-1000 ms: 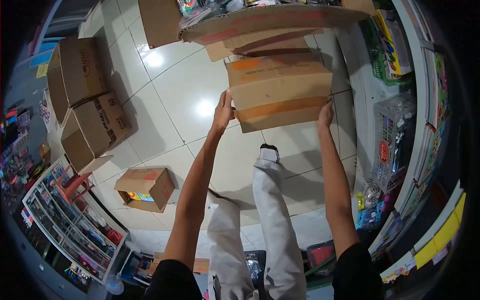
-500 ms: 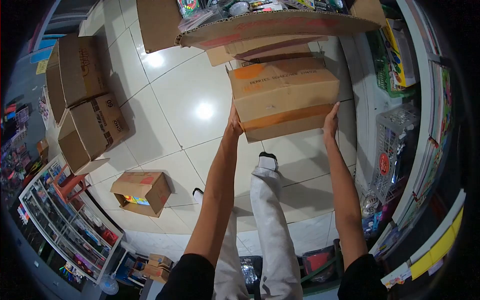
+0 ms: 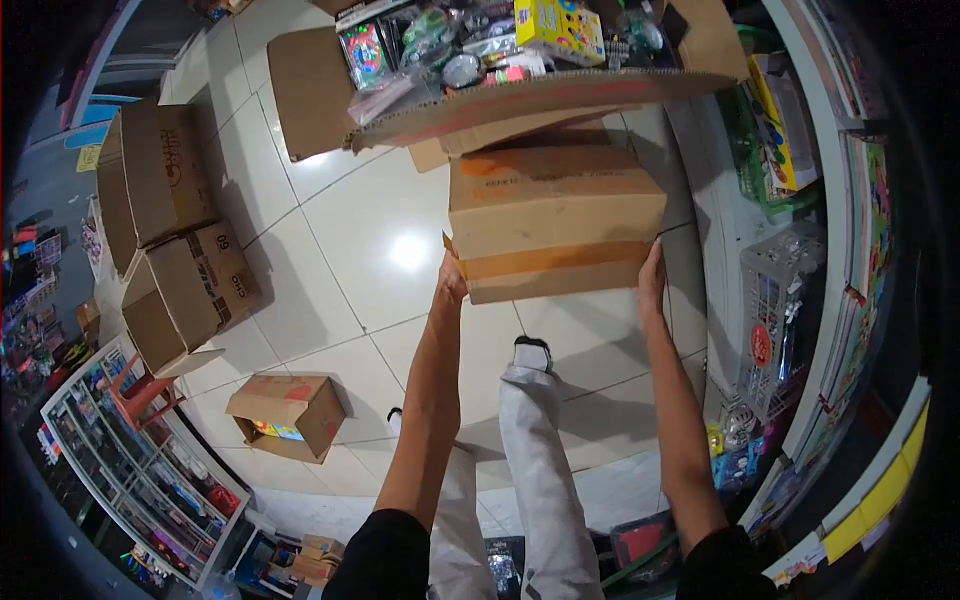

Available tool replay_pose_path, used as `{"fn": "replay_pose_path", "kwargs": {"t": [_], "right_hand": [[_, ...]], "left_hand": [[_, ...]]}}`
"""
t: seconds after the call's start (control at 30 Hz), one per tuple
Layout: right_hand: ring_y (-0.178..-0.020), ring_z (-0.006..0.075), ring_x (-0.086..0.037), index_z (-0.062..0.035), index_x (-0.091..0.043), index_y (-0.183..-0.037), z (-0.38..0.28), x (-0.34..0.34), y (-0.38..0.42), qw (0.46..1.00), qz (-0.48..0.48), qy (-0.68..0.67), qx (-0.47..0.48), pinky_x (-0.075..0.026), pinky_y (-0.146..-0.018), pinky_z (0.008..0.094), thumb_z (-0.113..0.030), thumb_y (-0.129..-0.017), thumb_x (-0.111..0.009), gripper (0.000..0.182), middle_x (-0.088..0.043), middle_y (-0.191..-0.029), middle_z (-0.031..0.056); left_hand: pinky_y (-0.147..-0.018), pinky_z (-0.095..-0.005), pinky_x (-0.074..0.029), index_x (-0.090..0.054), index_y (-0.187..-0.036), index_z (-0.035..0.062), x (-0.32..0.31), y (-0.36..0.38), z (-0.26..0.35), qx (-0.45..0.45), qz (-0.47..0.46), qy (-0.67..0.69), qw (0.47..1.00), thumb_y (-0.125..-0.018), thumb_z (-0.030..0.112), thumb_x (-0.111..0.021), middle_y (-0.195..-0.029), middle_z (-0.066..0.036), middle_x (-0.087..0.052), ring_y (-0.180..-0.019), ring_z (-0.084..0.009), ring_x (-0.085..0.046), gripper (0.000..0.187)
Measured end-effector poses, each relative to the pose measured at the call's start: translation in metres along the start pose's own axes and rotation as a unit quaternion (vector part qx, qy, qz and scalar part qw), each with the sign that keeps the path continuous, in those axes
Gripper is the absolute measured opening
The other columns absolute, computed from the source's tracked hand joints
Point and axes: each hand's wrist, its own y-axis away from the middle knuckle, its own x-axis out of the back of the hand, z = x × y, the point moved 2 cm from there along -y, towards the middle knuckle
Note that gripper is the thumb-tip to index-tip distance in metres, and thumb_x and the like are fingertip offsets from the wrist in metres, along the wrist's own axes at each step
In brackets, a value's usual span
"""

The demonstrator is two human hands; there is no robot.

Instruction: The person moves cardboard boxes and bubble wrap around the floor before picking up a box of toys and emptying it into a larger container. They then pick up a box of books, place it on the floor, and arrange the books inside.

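A brown cardboard box point(image 3: 555, 220) with orange tape along its side is held between my two hands above the tiled floor. My left hand point(image 3: 453, 277) grips its left end near the lower corner, with the fingers partly hidden behind the box. On the right end, my right hand point(image 3: 652, 275) presses against the lower corner. Just beyond it stands a large open carton point(image 3: 560, 103) filled with packaged goods, among them a yellow box point(image 3: 560, 30). The held box overlaps the space below the carton's front flap.
Two open cartons point(image 3: 165, 180) point(image 3: 195, 285) stand at the left, and a smaller open box point(image 3: 290, 412) sits on the floor. A grey plastic basket point(image 3: 775, 320) and a green basket point(image 3: 750, 150) line the right side. Shelves point(image 3: 150, 460) stand at lower left.
The view has tilted up, showing more of the large carton's contents. The held box and both hands appear slightly lower and further left, with the box's top closer under the carton's flap.
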Motion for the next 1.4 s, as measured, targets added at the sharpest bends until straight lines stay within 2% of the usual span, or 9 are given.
{"fn": "replay_pose_path", "kwargs": {"t": [0.07,0.13,0.2,0.43,0.67,0.83,0.93,1.13,1.4], "right_hand": [[-0.118,0.0298,-0.038,0.0000,-0.037,-0.127,-0.006,0.001,0.004,0.998,0.054,-0.020,0.024,-0.030,-0.096,0.0332,-0.056,-0.088,-0.026,0.069,-0.041,-0.126,0.0156],[-0.119,0.0292,-0.037,-0.0001,-0.037,-0.127,-0.007,0.005,0.004,0.996,0.073,-0.040,0.019,-0.029,-0.097,0.0321,-0.053,-0.089,-0.027,0.066,-0.040,-0.128,0.0147],[-0.121,0.0278,-0.035,-0.0013,-0.034,-0.129,-0.002,0.019,0.004,0.997,0.054,-0.055,-0.015,-0.028,-0.098,0.0321,-0.053,-0.089,-0.027,0.066,-0.037,-0.131,0.0139],[-0.119,0.0197,-0.037,-0.0115,-0.034,-0.130,0.061,0.080,0.059,0.918,-0.074,-0.378,-0.095,-0.034,-0.094,0.0367,-0.048,-0.088,-0.037,0.056,-0.037,-0.131,0.0071],[-0.116,0.0192,-0.039,-0.0122,-0.037,-0.128,0.108,0.156,0.131,0.861,-0.072,-0.476,-0.164,-0.037,-0.091,0.0372,-0.047,-0.088,-0.039,0.053,-0.041,-0.128,0.0062],[-0.115,0.0193,-0.041,-0.0120,-0.038,-0.128,0.118,0.161,0.142,0.863,-0.064,-0.472,-0.167,-0.037,-0.091,0.0375,-0.047,-0.087,-0.040,0.053,-0.042,-0.127,0.0061],[-0.114,0.0193,-0.042,-0.0120,-0.038,-0.127,0.122,0.155,0.144,0.863,-0.065,-0.472,-0.169,-0.038,-0.091,0.0376,-0.047,-0.087,-0.041,0.054,-0.043,-0.126,0.0060],[-0.112,0.0194,-0.044,-0.0118,-0.039,-0.127,0.124,0.140,0.155,0.857,-0.077,-0.479,-0.175,-0.039,-0.090,0.0380,-0.047,-0.086,-0.043,0.054,-0.044,-0.125,0.0058],[-0.109,0.0195,-0.046,-0.0115,-0.040,-0.126,0.142,0.065,0.131,0.839,-0.145,-0.482,-0.206,-0.040,-0.089,0.0385,-0.047,-0.086,-0.045,0.054,-0.046,-0.123,0.0056]], "left_hand": [[-0.092,-0.0510,-0.035,-0.018,-0.137,0.0173,0.022,-0.010,-0.012,-0.004,-0.012,-0.145,0.989,-0.083,0.052,-0.047,-0.134,-0.006,-0.033,-0.121,-0.0243,-0.035,0.070],[-0.091,-0.0607,-0.029,-0.010,-0.139,0.0186,0.039,-0.011,-0.026,0.202,0.056,0.051,0.976,-0.080,0.054,-0.051,-0.139,-0.007,-0.024,-0.127,-0.0260,-0.025,0.080],[-0.088,-0.0683,-0.020,0.001,-0.139,0.0210,0.049,0.000,-0.045,0.188,0.003,0.105,0.977,-0.075,0.057,-0.057,-0.144,-0.008,-0.011,-0.131,-0.0273,-0.014,0.093],[-0.103,-0.0421,-0.022,0.003,-0.140,0.0234,-0.037,0.073,0.015,0.249,-0.012,0.143,0.958,-0.071,0.035,-0.070,-0.145,-0.006,-0.007,-0.132,-0.0236,-0.013,0.101],[-0.103,-0.0458,-0.022,0.010,-0.138,0.0286,-0.091,0.144,0.105,0.188,-0.073,-0.097,0.975,-0.039,0.002,-0.084,-0.144,-0.012,-0.007,-0.132,-0.0287,-0.011,0.139],[-0.094,-0.0513,-0.035,0.007,-0.137,0.0225,-0.125,0.133,0.163,0.078,-0.150,-0.293,0.941,-0.038,0.015,-0.089,-0.139,-0.018,-0.015,-0.119,-0.0366,-0.034,0.139],[-0.098,-0.0523,-0.030,0.011,-0.137,0.0204,-0.147,0.122,0.201,0.108,-0.166,-0.367,0.909,-0.034,0.009,-0.088,-0.141,-0.016,-0.005,-0.131,-0.0340,-0.012,0.144],[-0.087,-0.0514,-0.045,-0.011,-0.122,0.0174,-0.139,0.099,0.235,-0.062,-0.249,-0.434,0.864,-0.039,0.024,-0.089,-0.138,-0.018,-0.005,-0.123,-0.0420,-0.025,0.114],[-0.077,-0.0340,-0.051,-0.019,-0.114,0.0052,-0.031,0.089,0.111,-0.079,0.175,-0.181,0.964,-0.071,0.008,-0.071,-0.115,-0.017,-0.033,-0.104,-0.0283,-0.048,0.067]]}}
